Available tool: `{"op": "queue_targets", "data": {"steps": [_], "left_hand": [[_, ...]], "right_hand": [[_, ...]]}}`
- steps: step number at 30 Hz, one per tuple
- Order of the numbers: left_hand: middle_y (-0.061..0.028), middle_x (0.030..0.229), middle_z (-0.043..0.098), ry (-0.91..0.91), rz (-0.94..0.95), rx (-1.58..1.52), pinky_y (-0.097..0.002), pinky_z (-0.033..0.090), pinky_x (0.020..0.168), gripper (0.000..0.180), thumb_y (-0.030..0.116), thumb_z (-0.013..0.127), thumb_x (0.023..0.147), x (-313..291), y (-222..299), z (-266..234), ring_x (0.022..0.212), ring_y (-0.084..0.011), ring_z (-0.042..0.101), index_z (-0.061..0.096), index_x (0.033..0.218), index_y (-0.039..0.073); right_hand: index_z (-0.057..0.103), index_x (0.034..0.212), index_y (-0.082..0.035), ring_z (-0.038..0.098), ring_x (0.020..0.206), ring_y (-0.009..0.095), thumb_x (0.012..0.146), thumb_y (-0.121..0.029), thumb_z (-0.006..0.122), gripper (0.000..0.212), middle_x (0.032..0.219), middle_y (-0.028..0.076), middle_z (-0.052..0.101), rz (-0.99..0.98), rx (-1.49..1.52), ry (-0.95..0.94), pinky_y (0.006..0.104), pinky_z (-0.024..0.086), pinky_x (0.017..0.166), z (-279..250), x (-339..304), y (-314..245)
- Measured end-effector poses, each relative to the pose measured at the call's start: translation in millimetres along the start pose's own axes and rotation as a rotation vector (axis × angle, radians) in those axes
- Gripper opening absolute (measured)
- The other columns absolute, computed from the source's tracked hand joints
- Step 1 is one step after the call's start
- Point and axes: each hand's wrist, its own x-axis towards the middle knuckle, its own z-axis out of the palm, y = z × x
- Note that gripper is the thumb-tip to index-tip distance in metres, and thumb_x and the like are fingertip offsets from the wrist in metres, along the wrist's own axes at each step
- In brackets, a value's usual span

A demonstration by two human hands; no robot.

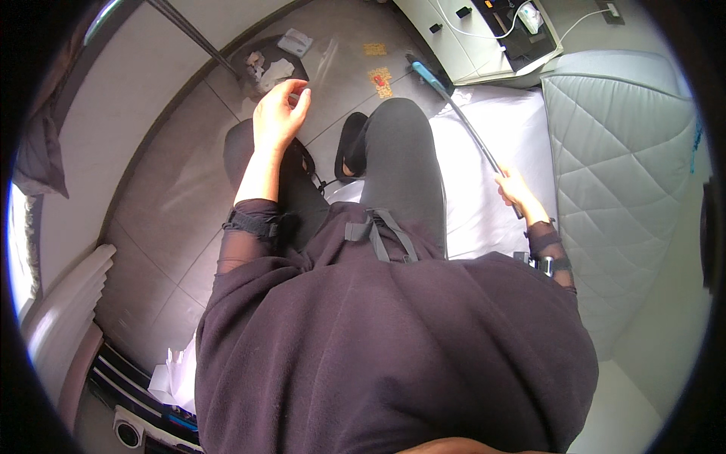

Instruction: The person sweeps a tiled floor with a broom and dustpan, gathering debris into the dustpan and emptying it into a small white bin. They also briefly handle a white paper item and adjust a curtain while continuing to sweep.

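My left hand (281, 115) is held out over the floor, fingers loosely bent and thumb apart, with nothing visible in it. Just beyond it, partly hidden by the fingers, is a dark bin (301, 72) with crumpled white tissue (276, 73) in it. My right hand (516, 192) is closed round the near end of a long thin dark stick (479, 138) with a light-blue far end (428, 74). That stick slants away over the white sheet (495, 113), its tip by the cabinet.
A white cabinet (461, 53) with black knobs stands ahead, a cable across its top. Yellow-and-red patches (380, 82) lie on the grey tiles. A white flat object (295, 43) is near the bin. To the right rises a quilted grey panel (616, 174); a radiator (72, 291) is at left.
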Motion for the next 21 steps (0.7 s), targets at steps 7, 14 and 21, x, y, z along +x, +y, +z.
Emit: {"op": "queue_targets", "data": {"steps": [7,14,21], "left_hand": [[-0.0043,0.086,0.067,-0.06,-0.036,-0.032,-0.0249,0.049,0.066,0.024,0.022,0.062,0.083,12,-9,11,0.071,-0.0111,0.063,0.065,0.101,0.007],[-0.0038,0.081,0.066,-0.073,-0.037,-0.065,-0.0234,0.048,0.066,0.024,0.021,0.062,0.084,14,-16,16,0.07,-0.0097,0.064,0.064,0.102,0.006],[-0.0042,0.081,0.066,-0.082,-0.068,-0.11,-0.0238,0.048,0.065,0.024,0.019,0.062,0.083,14,-17,17,0.068,-0.0098,0.062,0.064,0.102,0.005]], "right_hand": [[0.046,0.13,-0.009,0.039,0.044,0.006,0.087,-0.015,0.051,0.043,0.06,-0.003,0.046,0.02,0.076,0.02,0.0222,0.033,0.038,-20,-58,-6],[0.044,0.13,-0.008,0.041,0.045,0.007,0.088,-0.024,0.055,0.047,0.062,-0.002,0.047,-0.034,0.226,-0.023,0.0212,0.036,0.039,39,-15,-17],[0.062,0.095,-0.003,0.057,0.056,0.017,0.087,-0.023,0.054,0.023,0.069,0.009,0.059,-0.619,-0.324,0.338,0.03,0.045,0.049,42,8,28]]}}
